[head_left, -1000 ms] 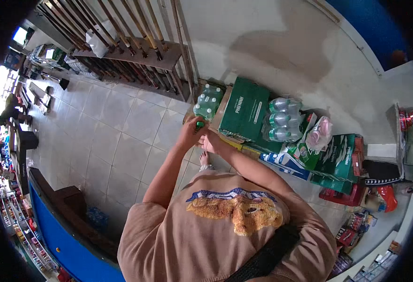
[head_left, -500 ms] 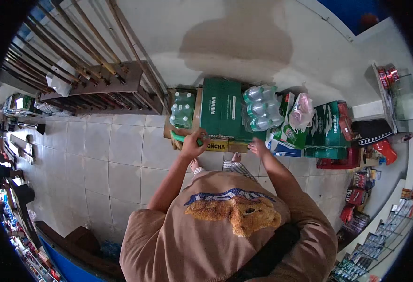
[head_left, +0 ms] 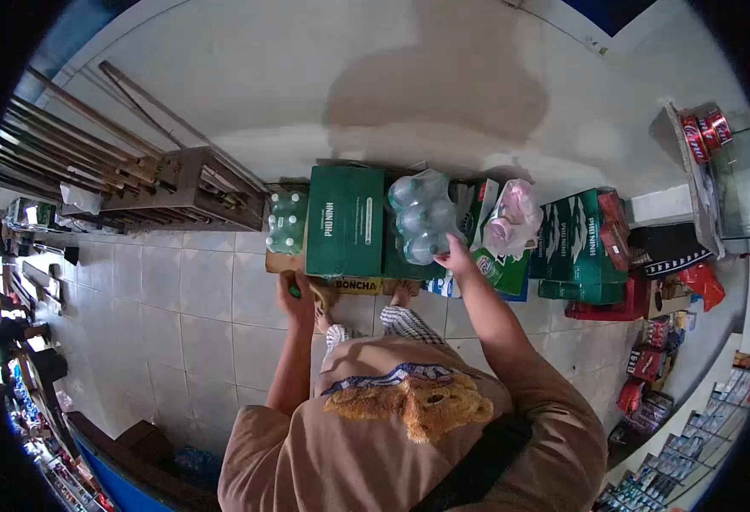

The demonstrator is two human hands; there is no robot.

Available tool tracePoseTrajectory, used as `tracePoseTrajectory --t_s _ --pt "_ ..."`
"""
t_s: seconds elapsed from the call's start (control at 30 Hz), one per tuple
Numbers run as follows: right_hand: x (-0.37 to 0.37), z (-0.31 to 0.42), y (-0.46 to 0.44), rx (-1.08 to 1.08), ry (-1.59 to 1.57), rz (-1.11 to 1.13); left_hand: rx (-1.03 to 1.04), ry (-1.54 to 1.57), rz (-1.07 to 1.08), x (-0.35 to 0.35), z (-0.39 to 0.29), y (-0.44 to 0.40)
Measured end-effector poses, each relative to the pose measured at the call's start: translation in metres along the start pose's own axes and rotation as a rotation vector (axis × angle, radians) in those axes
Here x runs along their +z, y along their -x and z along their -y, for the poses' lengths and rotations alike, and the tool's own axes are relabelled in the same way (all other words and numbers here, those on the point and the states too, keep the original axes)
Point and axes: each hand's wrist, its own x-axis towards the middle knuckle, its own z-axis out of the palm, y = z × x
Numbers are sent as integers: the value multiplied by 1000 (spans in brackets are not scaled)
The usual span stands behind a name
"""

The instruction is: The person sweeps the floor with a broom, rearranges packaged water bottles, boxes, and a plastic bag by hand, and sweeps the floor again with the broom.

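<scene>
My left hand (head_left: pixel 296 295) is closed around a small green object (head_left: pixel 295 291), mostly hidden by the fingers, in front of the cardboard by a green box (head_left: pixel 345 222). My right hand (head_left: pixel 454 256) touches the lower corner of a plastic-wrapped pack of clear bottles (head_left: pixel 424 218); its fingers are partly bent on the wrap. Left of the green box stands another pack of bottles with white caps (head_left: pixel 286 222). A yellow box (head_left: pixel 358 285) lies below the green one.
A pink item in plastic (head_left: pixel 511 220), more green boxes (head_left: pixel 575 239) and a red crate (head_left: pixel 610 307) stand to the right. At left is a wooden rack (head_left: pixel 189 192) with long sticks. A blue-topped table edge (head_left: pixel 106 474) is at lower left.
The view has shifted along the row of boxes. My hands have moved apart; my right hand has reached the wrapped bottles. The green object, earlier sticking out of my left hand, is now mostly covered.
</scene>
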Motion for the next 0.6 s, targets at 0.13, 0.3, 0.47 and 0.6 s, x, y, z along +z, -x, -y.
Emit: tracePoseTrajectory --t_s 0.13,0.3,0.47,0.6 --pt "21 9 6 351 -468 -72 -73 -77 160 51 -1 23" --pt "13 -12 -18 194 -726 5 175 -322 926 89 15 39" --pt "-6 -31 -28 230 -658 87 -120 -98 1313 111 40 42" --pt "-9 -30 -29 238 -621 76 147 134 1362 131 93 53"
